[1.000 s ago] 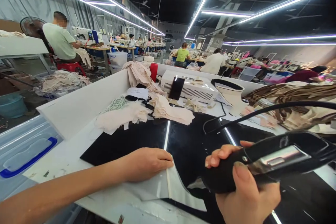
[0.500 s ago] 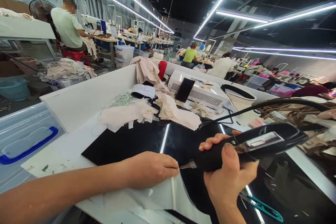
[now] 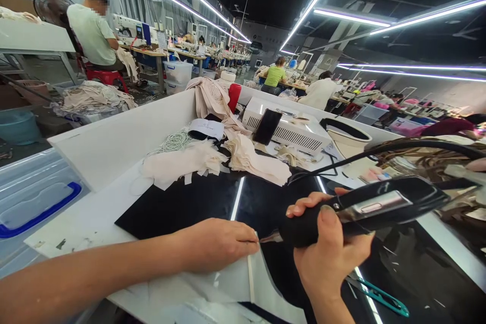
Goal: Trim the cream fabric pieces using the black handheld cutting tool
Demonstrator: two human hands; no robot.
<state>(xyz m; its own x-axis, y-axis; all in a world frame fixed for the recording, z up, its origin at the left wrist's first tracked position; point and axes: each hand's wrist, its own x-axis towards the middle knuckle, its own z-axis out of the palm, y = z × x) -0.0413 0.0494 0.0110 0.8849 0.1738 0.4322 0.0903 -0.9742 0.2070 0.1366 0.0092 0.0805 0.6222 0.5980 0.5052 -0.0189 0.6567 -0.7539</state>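
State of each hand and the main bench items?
left hand: pinching white sheet
white sheet: edge pinched
right hand: wrapped around tool
tool: held, tip near left hand; power unclear
phone: leaning, screen dark
snips: lying on mat, open or shut unclear
cream pieces: stacked

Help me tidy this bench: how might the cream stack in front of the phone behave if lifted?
The cream stack would probably flop, since its thin layers ripple. It may fan apart, as its edges look uneven.

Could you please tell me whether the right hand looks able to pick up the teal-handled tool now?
Probably not: the right hand is wrapped around the black handheld device, leaving no free grip, although the teal-handled tool lies nearby, its handle uncovered.
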